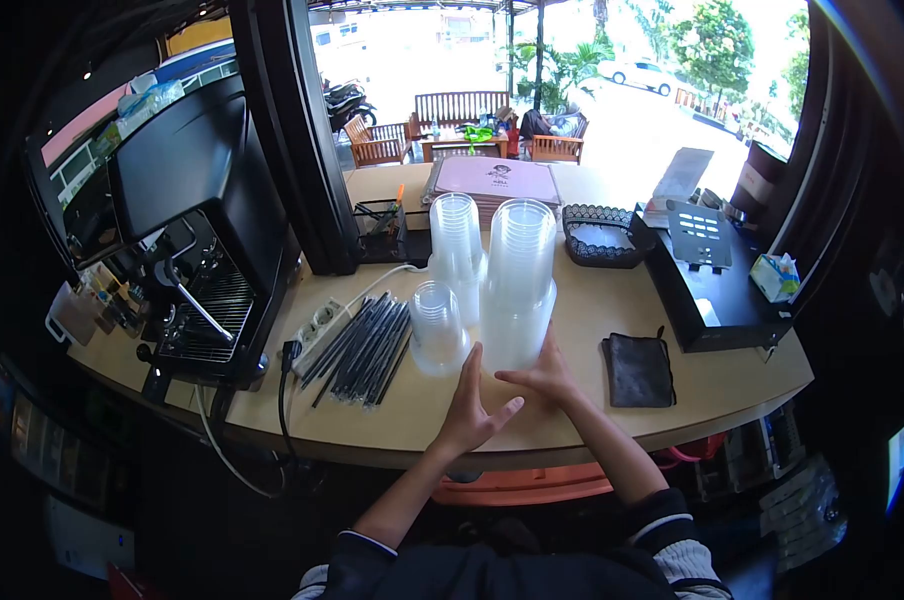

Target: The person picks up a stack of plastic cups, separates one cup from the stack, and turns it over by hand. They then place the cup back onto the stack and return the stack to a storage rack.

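On the wooden counter (372, 425) stand stacks of clear plastic cups. My left hand (472, 410) is open, thumb apart, close to the lower front of the tall front stack (517, 290). On that stack's right side, my right hand (544, 372) is open too, its fingers spread near the base; whether they touch the cups I cannot tell. Another tall stack (456, 240) stands behind to the left, and a short stack (436, 325) is left of my hands. Black wrapped straws (364, 350) lie in a pile beside the short stack.
A coffee machine (197, 230) and a power strip (322, 325) are on the left. Behind the cups lie pink menus (497, 178). To the right are a black basket (604, 240), a dark pouch (639, 370) and a black cash drawer (717, 300). A person (562, 125) sits outside.
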Motion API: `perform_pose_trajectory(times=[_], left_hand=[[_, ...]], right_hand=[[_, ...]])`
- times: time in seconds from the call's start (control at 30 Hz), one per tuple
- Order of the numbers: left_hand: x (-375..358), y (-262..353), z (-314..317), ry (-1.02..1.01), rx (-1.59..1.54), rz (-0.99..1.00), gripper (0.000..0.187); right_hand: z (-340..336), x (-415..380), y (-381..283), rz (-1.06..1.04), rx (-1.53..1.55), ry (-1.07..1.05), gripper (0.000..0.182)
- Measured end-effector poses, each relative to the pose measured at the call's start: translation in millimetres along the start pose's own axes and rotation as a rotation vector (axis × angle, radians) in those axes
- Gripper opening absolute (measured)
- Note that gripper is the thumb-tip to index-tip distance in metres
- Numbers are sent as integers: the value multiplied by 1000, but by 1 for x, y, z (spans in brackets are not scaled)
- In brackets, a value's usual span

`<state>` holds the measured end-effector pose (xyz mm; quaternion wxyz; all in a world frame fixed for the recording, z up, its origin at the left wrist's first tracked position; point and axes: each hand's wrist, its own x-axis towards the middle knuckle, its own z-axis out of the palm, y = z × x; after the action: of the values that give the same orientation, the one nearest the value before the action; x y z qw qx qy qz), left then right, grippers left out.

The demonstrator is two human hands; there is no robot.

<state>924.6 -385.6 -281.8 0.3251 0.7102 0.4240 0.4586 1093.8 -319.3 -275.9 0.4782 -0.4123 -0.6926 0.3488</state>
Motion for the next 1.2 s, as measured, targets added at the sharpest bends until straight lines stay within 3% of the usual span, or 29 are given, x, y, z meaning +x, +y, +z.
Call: perform_pose_trajectory(times=[0.1, 0.37, 0.5, 0.7, 0.77, 0.9, 1.1, 1.2], left_hand=[[0, 4, -1, -12, -2, 8, 95], [1, 6, 1, 73, -98, 31, 89], [1, -1, 4, 147, -65, 47, 83], [-16, 12, 7, 301, -43, 126, 75], [-32, 19, 11, 339, -189, 121, 73], [-79, 44, 9, 405, -213, 41, 76], [-139, 72, 11, 460, -203, -31, 108], [-182, 96, 16, 344, -389, -88, 113]], right_hand=[[-6, -1, -9, -33, -93, 18, 110], [-7, -4, -13, -79, 30, 44, 104], [-11, -6, -11, -76, -81, 97, 102], [-7, -28, -10, -129, 86, 110, 97], [-2, -39, -16, -145, 80, 62, 96], [11, -79, -48, -193, 275, -44, 97], [24, -144, -73, -79, 463, -289, 105], [36, -178, -93, -83, 496, -392, 109]])
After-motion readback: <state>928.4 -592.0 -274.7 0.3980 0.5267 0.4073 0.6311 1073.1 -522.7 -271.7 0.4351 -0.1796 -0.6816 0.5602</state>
